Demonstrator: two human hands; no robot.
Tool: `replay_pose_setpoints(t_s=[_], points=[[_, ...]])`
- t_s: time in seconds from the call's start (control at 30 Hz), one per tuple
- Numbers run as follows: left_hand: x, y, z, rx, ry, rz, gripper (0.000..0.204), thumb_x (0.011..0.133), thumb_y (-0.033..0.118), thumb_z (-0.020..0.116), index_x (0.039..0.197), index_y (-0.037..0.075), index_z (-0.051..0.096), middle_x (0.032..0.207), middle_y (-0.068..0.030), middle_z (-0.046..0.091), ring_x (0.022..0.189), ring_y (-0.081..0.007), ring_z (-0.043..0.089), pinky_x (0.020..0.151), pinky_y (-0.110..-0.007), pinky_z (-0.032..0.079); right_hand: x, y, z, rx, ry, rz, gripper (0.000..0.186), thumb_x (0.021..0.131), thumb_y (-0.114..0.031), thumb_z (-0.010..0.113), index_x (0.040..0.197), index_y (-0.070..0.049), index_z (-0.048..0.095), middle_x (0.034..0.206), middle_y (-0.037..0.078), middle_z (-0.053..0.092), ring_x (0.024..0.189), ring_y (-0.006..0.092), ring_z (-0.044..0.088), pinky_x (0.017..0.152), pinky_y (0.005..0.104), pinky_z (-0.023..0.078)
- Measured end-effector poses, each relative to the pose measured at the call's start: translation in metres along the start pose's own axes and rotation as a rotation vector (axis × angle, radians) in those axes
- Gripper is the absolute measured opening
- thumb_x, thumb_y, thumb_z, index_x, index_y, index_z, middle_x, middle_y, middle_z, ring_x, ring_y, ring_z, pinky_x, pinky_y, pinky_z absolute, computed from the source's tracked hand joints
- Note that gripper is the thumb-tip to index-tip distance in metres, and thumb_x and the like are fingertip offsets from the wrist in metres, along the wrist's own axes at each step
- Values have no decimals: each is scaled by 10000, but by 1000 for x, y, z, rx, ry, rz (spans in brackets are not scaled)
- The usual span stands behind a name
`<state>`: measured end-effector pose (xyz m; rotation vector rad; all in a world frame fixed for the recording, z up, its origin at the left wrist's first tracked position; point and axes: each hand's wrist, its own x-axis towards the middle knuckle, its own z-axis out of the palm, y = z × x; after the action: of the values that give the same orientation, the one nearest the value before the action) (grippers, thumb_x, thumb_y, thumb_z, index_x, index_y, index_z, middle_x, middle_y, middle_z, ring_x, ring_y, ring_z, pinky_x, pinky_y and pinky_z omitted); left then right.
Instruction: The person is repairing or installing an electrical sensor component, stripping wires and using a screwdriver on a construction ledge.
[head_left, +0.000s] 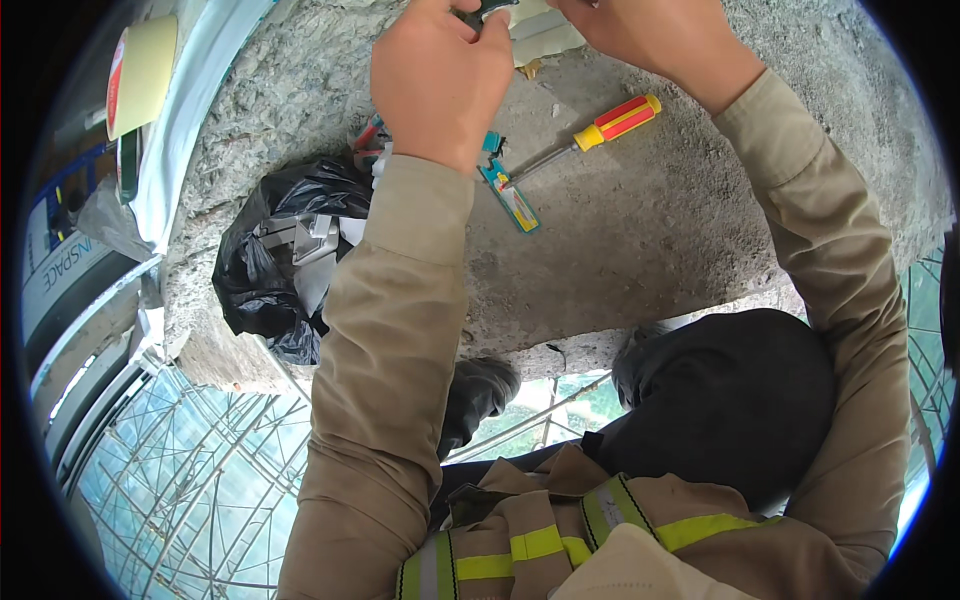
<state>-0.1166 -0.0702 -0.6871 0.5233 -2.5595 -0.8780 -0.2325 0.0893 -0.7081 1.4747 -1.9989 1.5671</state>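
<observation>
At the top edge my left hand [440,85] is closed on a small dark object [487,10], its thumb and fingers pinching it; the picture's edge cuts part of it off. My right hand [665,40] is to the right of it, its fingers curled together and partly out of the picture, so what they hold cannot be made out. A pale flat piece [545,35] shows between the hands. Below them a screwdriver [618,123] with a red and yellow handle lies on the concrete, its tip by a teal and yellow small packet [511,200].
Left of my left forearm a black plastic bag [265,215] stands open with grey pieces [312,245] inside. The concrete slab [600,270] ends just before my knees; scaffolding poles [200,480] show far below. A yellowish tape roll [145,75] is at the upper left.
</observation>
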Motion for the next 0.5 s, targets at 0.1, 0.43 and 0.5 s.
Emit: replay_pose_setpoints(t_s=[0.1,0.43,0.5], points=[[6,-1,-4,79,-7,119,179,789,115,836,851,47,683,638,-130,613,606,-313,633,566,-394,486,20,-27,-4,-751,-315,185,147,818,-199,716,778,-59,692,727,188,679,692,415,683,618,503,543],[32,-3,-11,359,-125,529,128,794,131,771,803,51,671,775,-187,665,739,-423,650,634,-512,508,33,-19,5,-948,-608,10,87,814,-132,674,779,-122,754,747,140,717,698,349,727,601,468,565],[32,4,-9,310,-111,540,123,780,140,763,831,60,684,797,-191,672,767,-428,652,659,-527,509,33,-24,5,-878,-517,84,102,817,-127,666,807,-132,768,755,137,717,717,348,730,619,464,571]])
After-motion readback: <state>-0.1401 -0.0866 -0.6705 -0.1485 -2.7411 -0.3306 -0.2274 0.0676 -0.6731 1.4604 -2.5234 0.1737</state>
